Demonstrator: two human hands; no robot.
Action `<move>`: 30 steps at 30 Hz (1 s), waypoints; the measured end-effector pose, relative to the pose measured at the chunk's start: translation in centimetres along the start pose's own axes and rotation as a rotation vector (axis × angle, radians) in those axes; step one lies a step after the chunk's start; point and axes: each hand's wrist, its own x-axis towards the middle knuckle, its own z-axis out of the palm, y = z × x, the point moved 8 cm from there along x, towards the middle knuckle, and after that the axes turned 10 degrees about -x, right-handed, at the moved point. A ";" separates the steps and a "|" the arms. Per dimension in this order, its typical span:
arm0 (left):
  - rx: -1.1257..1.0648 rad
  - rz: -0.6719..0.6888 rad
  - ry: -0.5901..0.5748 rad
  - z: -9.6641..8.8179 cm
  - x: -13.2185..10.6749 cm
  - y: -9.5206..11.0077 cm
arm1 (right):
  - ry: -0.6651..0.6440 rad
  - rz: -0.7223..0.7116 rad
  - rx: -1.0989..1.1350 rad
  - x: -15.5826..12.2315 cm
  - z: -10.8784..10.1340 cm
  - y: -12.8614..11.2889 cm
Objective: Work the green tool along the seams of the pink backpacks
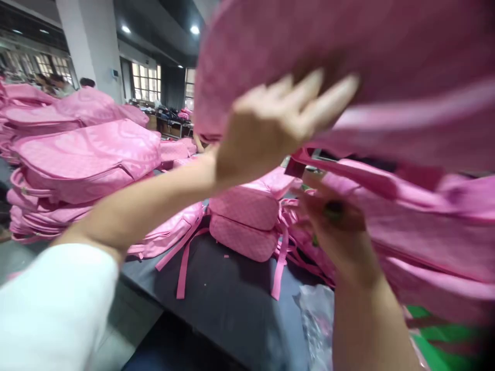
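A large pink checked backpack is raised close in front of me at the upper right, blurred by motion. My left hand reaches across with its fingers bent against the backpack's side, gripping it. Below it, my right hand is beside a pink strap and more pink bags; its fingers are partly curled and smeared. A small dark and green object shows at that hand, its kind unclear. A pink backpack rests on the dark table between my arms, its straps hanging forward.
Stacked pink backpacks fill the left side. More pink bags lie at right, above something green. A clear plastic bag lies on the dark table. People and a white pillar are behind.
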 end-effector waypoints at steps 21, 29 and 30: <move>0.028 -1.009 -0.357 27.2 -28.7 -15.5 | -0.556 0.663 -0.106 -13.4 3.3 22.1; -0.135 -1.070 -0.417 19.4 -33.8 -15.4 | -0.691 0.564 -0.071 -18.3 7.4 18.3; -0.134 -1.063 -0.387 16.8 -33.5 -15.3 | -0.707 0.568 -0.071 -18.9 7.9 18.0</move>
